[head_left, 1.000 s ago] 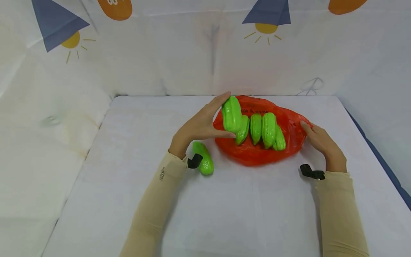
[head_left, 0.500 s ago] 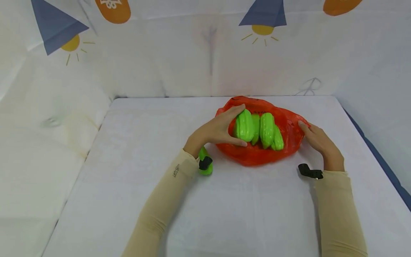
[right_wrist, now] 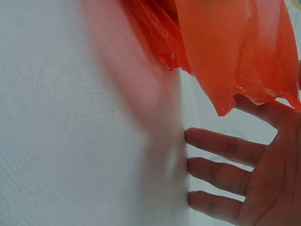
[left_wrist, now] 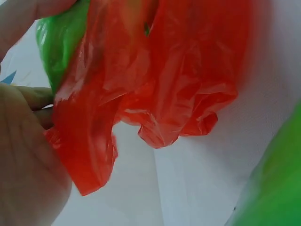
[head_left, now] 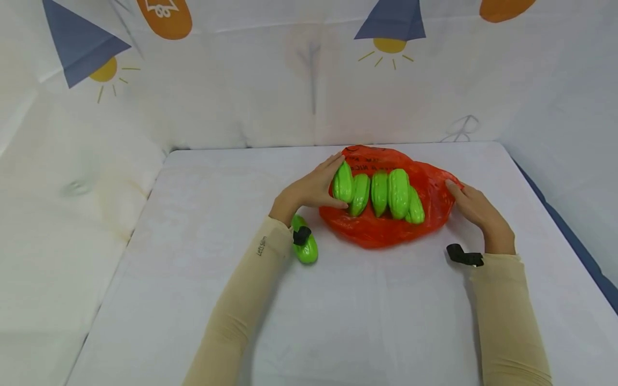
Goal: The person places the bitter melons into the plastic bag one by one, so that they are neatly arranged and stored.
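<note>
A red plastic bag [head_left: 376, 233] lies spread on the table with several ribbed green fruits [head_left: 379, 193] in a row on it. My left hand [head_left: 311, 188] holds the leftmost green fruit [head_left: 343, 182] between thumb and fingers, at the bag's left edge. In the left wrist view, the bag's edge [left_wrist: 89, 155] hangs beside that palm, against the fruit. My right hand [head_left: 483, 212] pinches the bag's right edge between thumb and index finger. Its other fingers [right_wrist: 225, 146] are extended in the right wrist view. Another green fruit [head_left: 306, 251] lies on the table below my left wrist, partly covered by a black strap.
The white-covered table [head_left: 376, 316] extends toward me. Behind it stands a white cloth wall [head_left: 270, 96] with printed shapes, and more white cloth [head_left: 77, 241] hangs at the left.
My left hand moved the green fruit right, over the others, then back left and lower to the end of the row. My right hand stays at the bag's edge.
</note>
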{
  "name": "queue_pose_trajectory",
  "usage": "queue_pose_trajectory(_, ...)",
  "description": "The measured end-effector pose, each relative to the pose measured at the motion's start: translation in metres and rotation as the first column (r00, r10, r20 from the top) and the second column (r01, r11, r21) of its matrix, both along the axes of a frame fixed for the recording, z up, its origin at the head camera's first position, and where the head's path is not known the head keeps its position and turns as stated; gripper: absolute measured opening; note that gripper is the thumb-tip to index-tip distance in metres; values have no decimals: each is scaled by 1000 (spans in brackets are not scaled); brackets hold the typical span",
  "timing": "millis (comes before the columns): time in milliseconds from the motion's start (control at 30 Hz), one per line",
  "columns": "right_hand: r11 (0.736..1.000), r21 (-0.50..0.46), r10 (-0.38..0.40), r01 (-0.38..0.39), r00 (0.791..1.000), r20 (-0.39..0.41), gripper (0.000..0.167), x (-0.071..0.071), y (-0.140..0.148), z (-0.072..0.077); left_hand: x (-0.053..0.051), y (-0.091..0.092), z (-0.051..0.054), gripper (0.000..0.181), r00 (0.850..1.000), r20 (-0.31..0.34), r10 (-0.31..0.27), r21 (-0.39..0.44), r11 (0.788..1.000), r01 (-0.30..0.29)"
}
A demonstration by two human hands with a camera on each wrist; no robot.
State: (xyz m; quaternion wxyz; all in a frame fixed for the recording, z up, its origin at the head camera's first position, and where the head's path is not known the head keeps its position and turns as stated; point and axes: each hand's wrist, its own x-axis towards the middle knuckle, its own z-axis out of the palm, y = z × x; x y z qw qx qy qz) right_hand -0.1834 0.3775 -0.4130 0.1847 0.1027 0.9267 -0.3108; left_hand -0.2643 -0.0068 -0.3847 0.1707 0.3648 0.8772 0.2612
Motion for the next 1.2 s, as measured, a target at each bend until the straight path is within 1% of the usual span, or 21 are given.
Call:
queue_pose_trajectory(133, 1000, 1, 0, 0, 1000, 3, 98, 1, 0, 0, 1, 2, -1, 111, 1000, 30, 5, -78, 997, -2)
queue_pose_trajectory(200, 1000, 5, 6, -6, 1000, -3, 97, 1, 0, 0, 1, 3, -1, 108, 1000, 25, -12, -87, 996, 14)
queue_pose_trajectory(267, 1000, 8, 11, -11, 1000, -6, 98, 1, -1, 1, 3, 5, 0, 107, 999, 11, -38, -66, 997, 39)
queue_pose_trajectory(367, 1000, 16, 18, -18, 1000, -12, 99, 0, -1, 2, 6, 7, 4, 106, 997, -22, -81, 6, 997, 81)
queue_pose_trajectory(433, 1000, 17, 19, -19, 1000, -13, 100, 0, -2, 2, 9, 8, 7, 107, 995, -31, -99, 56, 993, 100)
queue_pose_trajectory(500, 1000, 21, 20, -20, 1000, -16, 101, -1, -2, 3, 12, 11, 11, 107, 993, -29, -114, 94, 989, 117)
queue_pose_trajectory(567, 1000, 20, 18, -17, 1000, -15, 101, -1, -1, 3, 14, 12, 13, 107, 992, -6, -123, 96, 988, 123)
queue_pose_trajectory(667, 1000, 26, 18, -18, 1000, -16, 102, -1, -1, 2, 13, 14, 13, 106, 994, 20, -106, 27, 994, 105)
queue_pose_trajectory(733, 999, 26, 20, -20, 1000, -14, 101, -1, -1, 1, 11, 14, 10, 106, 997, 28, -68, -55, 996, 69)
queue_pose_trajectory(800, 999, 31, 23, -23, 1000, -17, 100, -1, -1, 1, 8, 15, 7, 107, 999, 17, -27, -132, 991, 29)
queue_pose_trajectory(900, 999, 29, 24, -23, 1000, -18, 98, -1, -1, 0, 7, 19, 3, 109, 1000, 1, 17, -217, 976, -16)
queue_pose_trajectory(1067, 999, 25, 32, -31, 999, -28, 96, -1, -1, 0, 7, 23, 2, 110, 998, -57, 20, -297, 954, -36)
queue_pose_trajectory(1200, 999, 27, 37, -36, 999, -32, 96, -1, -1, 0, 9, 24, 4, 110, 996, -70, 56, -335, 939, -76)
